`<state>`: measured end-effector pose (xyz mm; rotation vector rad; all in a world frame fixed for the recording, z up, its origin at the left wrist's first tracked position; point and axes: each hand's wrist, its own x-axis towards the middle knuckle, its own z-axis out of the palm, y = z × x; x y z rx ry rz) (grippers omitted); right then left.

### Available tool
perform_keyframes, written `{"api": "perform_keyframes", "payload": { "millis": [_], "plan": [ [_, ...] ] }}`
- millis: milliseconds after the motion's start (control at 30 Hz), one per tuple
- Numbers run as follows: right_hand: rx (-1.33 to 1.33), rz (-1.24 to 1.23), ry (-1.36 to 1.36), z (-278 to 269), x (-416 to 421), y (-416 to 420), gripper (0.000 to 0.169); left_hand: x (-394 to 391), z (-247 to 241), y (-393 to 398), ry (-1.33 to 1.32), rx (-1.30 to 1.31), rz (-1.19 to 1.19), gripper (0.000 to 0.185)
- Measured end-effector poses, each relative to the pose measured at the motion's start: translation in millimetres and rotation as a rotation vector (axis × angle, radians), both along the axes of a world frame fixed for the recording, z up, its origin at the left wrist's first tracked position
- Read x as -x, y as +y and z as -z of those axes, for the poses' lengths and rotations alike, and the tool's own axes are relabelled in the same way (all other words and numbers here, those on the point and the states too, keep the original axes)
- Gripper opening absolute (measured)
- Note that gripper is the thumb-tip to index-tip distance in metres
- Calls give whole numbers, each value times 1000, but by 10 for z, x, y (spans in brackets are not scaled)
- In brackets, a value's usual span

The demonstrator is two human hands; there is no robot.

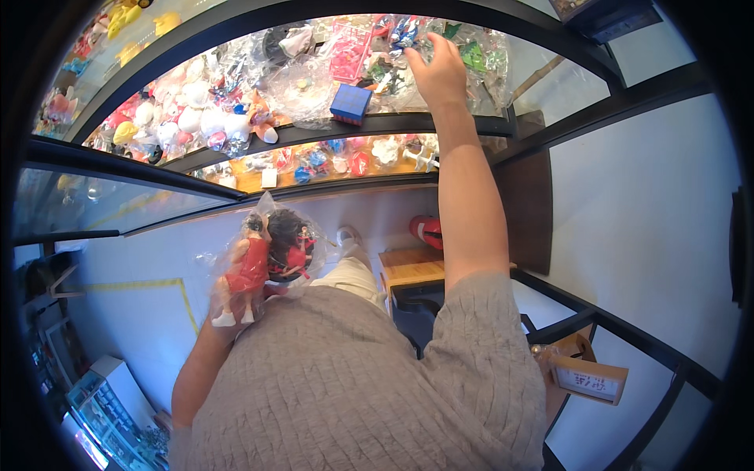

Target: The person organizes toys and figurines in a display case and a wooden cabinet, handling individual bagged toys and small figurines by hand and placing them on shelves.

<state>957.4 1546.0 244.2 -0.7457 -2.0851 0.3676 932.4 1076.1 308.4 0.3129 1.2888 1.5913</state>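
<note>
My left hand (236, 305) is low on the left, holding clear-bagged figures against its palm. One is a figure in a red basketball uniform (247, 265) with white shoes. Beside it lies a dark-haired figure in red (297, 254) on a round black base, also in plastic; I cannot tell if both share one bag. The bags hide most of that hand. My right hand (443, 69) reaches over the upper shelf, thumb and index finger apart. Near its fingertips is a blue figure (404, 32) in clear wrap. Green pieces (473, 56) in plastic lie just right of the hand.
A blue checked box (351, 103) stands at the shelf's front edge, near a pink basket (350, 53). An orange fox figure (262, 118) hangs over the black rail (283, 135). Bagged toys (318, 162) fill the lower shelf. A wooden stool (410, 266) stands below my right arm.
</note>
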Motion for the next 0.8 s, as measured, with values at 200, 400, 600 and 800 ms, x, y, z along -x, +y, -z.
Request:
{"api": "perform_keyframes", "payload": {
  "millis": [200, 400, 600, 800],
  "plan": [
    [310, 248, -414, 103, 498, 290, 48, -6, 107, -93, -95, -113, 28, 79],
    [577, 328, 180, 181, 143, 891, 22, 63, 276, -261, 96, -142, 29, 77],
    [-541, 306, 68, -32, 112, 630, 15, 57, 104, -170, -157, -26, -67, 83],
    [-38, -226, -251, 123, 565, 222, 29, 22, 5, -31, -288, 90, -116, 55]
  ]
}}
